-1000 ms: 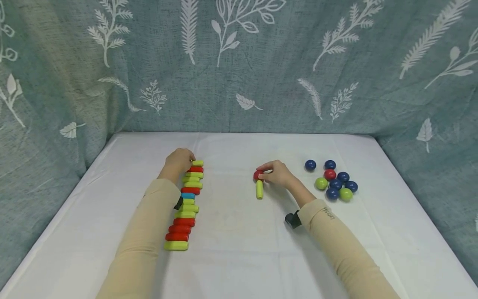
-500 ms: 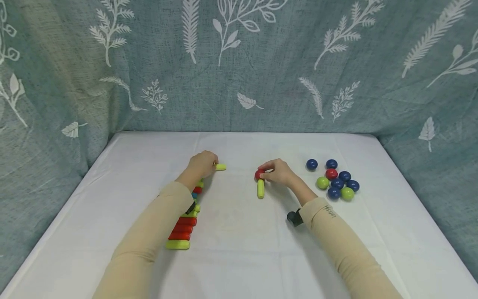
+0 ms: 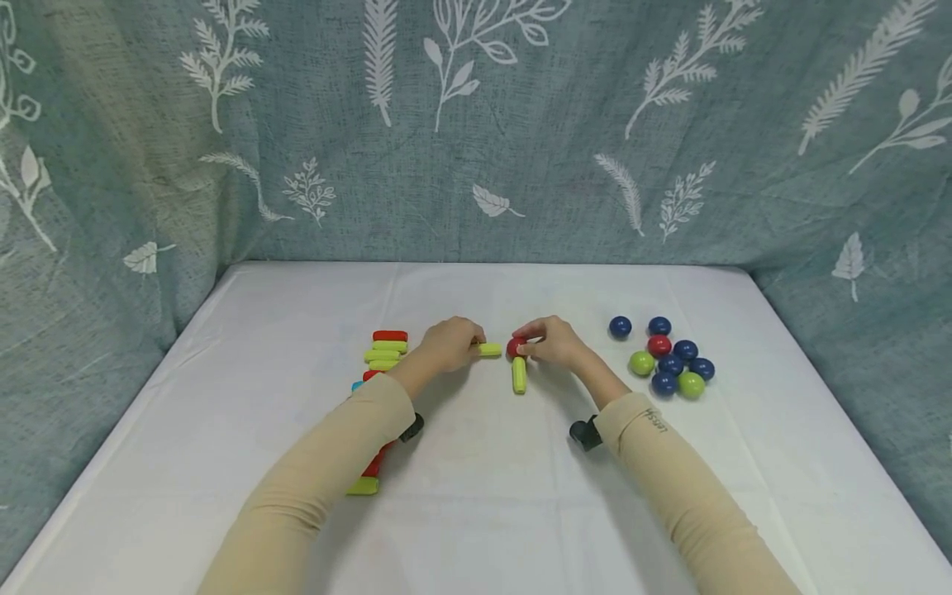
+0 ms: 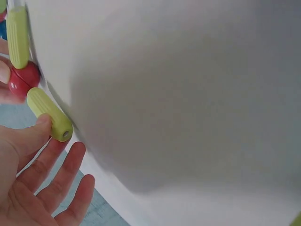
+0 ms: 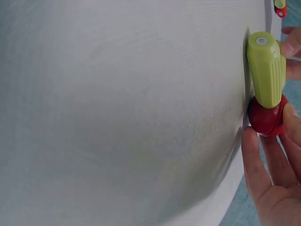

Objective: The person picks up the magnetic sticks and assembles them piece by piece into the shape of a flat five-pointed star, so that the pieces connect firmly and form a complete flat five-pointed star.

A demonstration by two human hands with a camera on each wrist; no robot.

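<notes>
Between thumb and fingers my left hand (image 3: 449,343) pinches a yellow-green ribbed rod (image 3: 488,349), its free end pointing at a red ball (image 3: 515,347). In the left wrist view that rod (image 4: 49,113) lies close against the red ball (image 4: 26,80); whether they touch I cannot tell. My right hand (image 3: 554,341) holds the red ball with thumb and fingertips. A second yellow-green rod (image 3: 519,376) is joined to the ball and points toward me. The right wrist view shows this rod (image 5: 265,68) attached to the ball (image 5: 267,115).
A column of red, yellow-green and blue rods (image 3: 387,347) lies on the left, partly hidden by my left arm. Several blue, red and green balls (image 3: 670,365) cluster on the right of the white-covered table (image 3: 476,512). A patterned curtain (image 3: 476,165) hangs behind.
My left hand has taken the yellow-green rod from the far end of the column and carried it right, up to the red ball. The right hand has stayed in place, holding the ball.
</notes>
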